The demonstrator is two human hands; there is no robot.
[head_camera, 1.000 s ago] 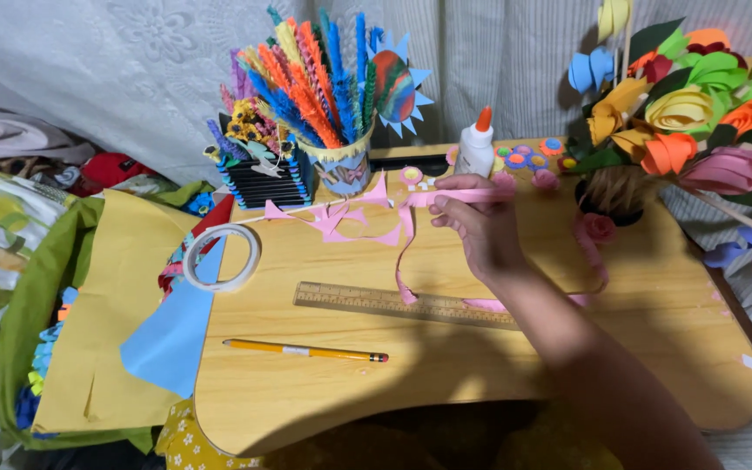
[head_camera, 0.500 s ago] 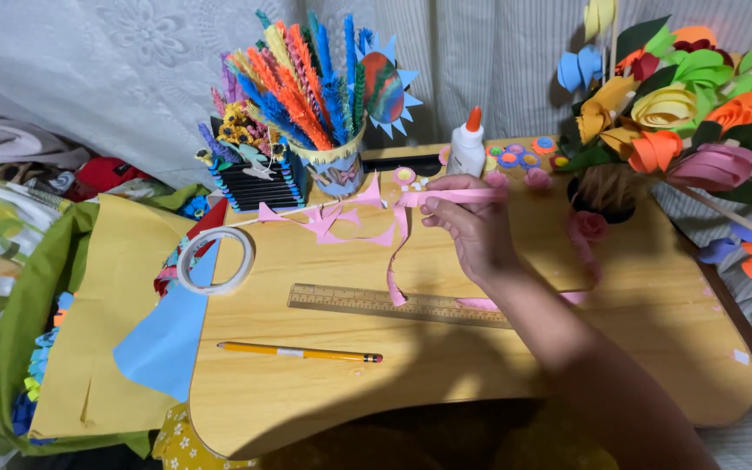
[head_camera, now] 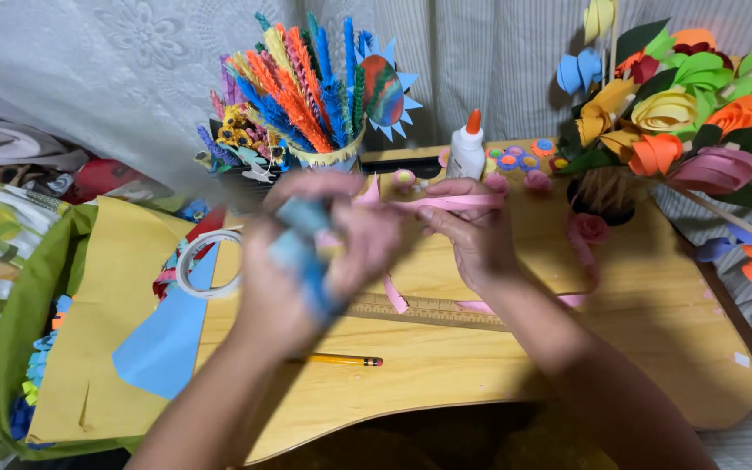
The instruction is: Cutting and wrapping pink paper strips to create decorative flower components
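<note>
My right hand pinches a long pink paper strip above the wooden lap table; the strip loops down over a wooden ruler. My left hand is blurred over the table's left middle, closed around something blue, likely scissors; its shape is unclear. A yellow pencil lies in front of the hands. A roll of clear tape sits left of my left hand.
A white glue bottle stands at the back, beside a cup of coloured paper fringes. A vase of paper flowers stands at the right. Small paper rosettes lie near it. Yellow and blue paper sheets hang off the left.
My left hand has come into view from the left and risen over the table, holding a blue thing. My right hand still holds the pink strip in about the same place.
</note>
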